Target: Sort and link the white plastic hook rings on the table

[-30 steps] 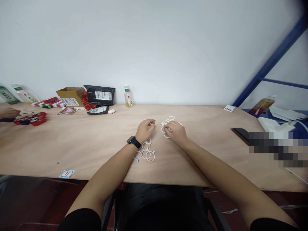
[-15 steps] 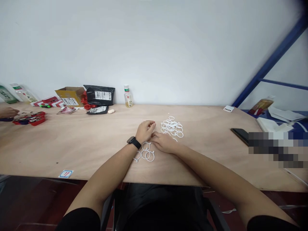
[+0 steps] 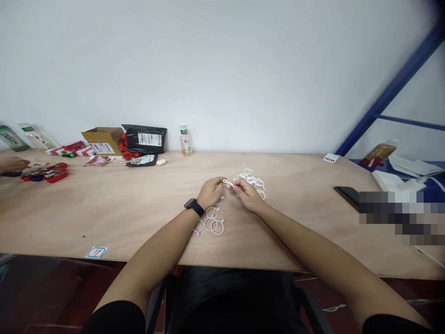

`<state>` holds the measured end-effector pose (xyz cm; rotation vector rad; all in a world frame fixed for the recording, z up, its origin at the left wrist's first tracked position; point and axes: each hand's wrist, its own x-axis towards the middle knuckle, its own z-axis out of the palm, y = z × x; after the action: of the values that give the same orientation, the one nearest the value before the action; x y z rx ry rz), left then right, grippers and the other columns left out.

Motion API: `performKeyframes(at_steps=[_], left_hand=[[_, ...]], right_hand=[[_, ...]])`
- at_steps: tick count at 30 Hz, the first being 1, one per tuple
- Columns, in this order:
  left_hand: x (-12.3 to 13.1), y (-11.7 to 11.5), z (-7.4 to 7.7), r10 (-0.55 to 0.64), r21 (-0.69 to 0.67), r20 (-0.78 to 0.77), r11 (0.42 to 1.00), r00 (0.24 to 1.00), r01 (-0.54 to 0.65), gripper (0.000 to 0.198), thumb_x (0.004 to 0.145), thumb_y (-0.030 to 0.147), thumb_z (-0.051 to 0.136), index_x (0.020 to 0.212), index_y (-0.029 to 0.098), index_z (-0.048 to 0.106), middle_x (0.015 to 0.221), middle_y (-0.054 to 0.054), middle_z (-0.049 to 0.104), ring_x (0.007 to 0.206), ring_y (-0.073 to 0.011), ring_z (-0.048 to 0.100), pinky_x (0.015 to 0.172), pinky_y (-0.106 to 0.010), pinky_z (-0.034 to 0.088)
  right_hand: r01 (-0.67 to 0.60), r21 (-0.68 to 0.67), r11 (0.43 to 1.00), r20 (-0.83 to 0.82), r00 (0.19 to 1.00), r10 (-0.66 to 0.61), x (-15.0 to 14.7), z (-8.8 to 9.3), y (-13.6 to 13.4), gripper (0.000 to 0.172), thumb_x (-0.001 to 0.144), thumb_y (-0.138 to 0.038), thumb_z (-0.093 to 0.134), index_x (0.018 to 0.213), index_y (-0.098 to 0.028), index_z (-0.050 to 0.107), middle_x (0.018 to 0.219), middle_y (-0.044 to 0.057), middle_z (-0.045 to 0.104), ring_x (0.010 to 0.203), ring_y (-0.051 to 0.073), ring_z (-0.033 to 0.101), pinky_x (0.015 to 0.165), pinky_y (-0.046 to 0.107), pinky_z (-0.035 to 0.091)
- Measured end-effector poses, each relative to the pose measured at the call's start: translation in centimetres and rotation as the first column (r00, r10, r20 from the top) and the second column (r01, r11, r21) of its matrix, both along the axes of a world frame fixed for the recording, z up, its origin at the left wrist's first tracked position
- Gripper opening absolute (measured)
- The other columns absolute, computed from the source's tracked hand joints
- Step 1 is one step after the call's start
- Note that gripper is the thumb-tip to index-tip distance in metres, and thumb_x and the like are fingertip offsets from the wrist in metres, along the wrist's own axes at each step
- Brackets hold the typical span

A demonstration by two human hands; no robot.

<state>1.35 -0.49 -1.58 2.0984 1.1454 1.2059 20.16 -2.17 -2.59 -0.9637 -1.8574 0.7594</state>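
Note:
A white curtain ring with a small eyelet is held up off the table between my two hands. My right hand pinches its band between thumb and fingers. At the eyelet end, the curled fingers of my left hand close on it; part of that grip is hidden. Several more white rings lie loose below my left hand, one of them partly under the wrist. Behind my right hand is a heaped pile of the same rings, partly covered by the hand.
Along the wall stand a bottle, a black parcel and an open cardboard box. At far left, another person's hand is near red trays. A phone and a white multi-port block lie at right.
My right hand has moved up and away from the table beside my left wrist, and a curtain ring now shows between both hands. Another loose ring has come into view below them.

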Motion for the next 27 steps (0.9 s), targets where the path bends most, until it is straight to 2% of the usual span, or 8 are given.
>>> performKeyframes(at_steps=[3,6,14,19,27], left_hand=[[0.2,-0.2,0.0,-0.030,0.012,0.040,0.999,0.999,0.030,0.028,0.088,0.020,0.051,0.110,0.017,0.067,0.108,-0.006,0.072,0.101,-0.0187,0.066,0.092,-0.032,0.051],[0.2,-0.4,0.1,-0.033,0.035,0.037,0.999,0.999,0.032,0.027,0.088,0.024,0.053,0.110,0.017,0.069,0.107,-0.007,0.072,0.097,-0.0182,0.067,0.090,-0.031,0.052],[0.1,-0.9,0.6,-0.012,0.077,-0.006,0.997,1.000,0.012,0.026,0.081,0.019,0.060,0.104,0.018,0.072,0.091,-0.005,0.073,0.081,-0.0152,0.066,0.080,-0.028,0.053],[0.3,-1.5,1.3,-0.068,0.097,-0.025,0.993,0.997,0.071,0.032,0.076,0.007,0.057,0.101,0.019,0.073,0.088,-0.002,0.074,0.083,-0.0146,0.065,0.081,-0.027,0.051],[0.2,-1.4,1.5,-0.048,0.062,0.020,0.997,0.999,0.046,0.028,0.074,0.006,0.051,0.083,0.017,0.074,0.079,-0.002,0.074,0.078,-0.0146,0.066,0.078,-0.026,0.051]], right_hand=[[-0.094,-0.140,0.986,-0.230,0.971,0.060,-0.3,-0.1,-0.1,0.026,0.088,-0.047,0.055,0.090,-0.021,0.053,0.089,0.004,0.064,0.080,0.017,0.063,0.077,0.034,0.052],[-0.134,-0.195,0.972,-0.299,0.952,0.071,-0.5,0.1,-0.3,0.030,0.083,-0.049,0.062,0.091,-0.020,0.055,0.084,0.003,0.064,0.075,0.015,0.062,0.074,0.032,0.052],[-0.120,-0.236,0.964,-0.351,0.936,0.031,-0.3,-0.2,0.2,0.034,0.082,-0.052,0.061,0.091,-0.020,0.059,0.079,0.002,0.065,0.069,0.014,0.061,0.067,0.030,0.051],[-0.126,-0.261,0.957,-0.353,0.935,0.027,-0.2,-0.3,0.3,0.036,0.081,-0.054,0.062,0.092,-0.020,0.058,0.079,0.002,0.065,0.069,0.014,0.062,0.066,0.030,0.052],[-0.187,-0.243,0.952,-0.284,0.952,0.114,-0.5,0.6,-0.7,0.033,0.084,-0.052,0.060,0.090,-0.020,0.056,0.082,0.003,0.066,0.066,0.013,0.062,0.064,0.028,0.052]])
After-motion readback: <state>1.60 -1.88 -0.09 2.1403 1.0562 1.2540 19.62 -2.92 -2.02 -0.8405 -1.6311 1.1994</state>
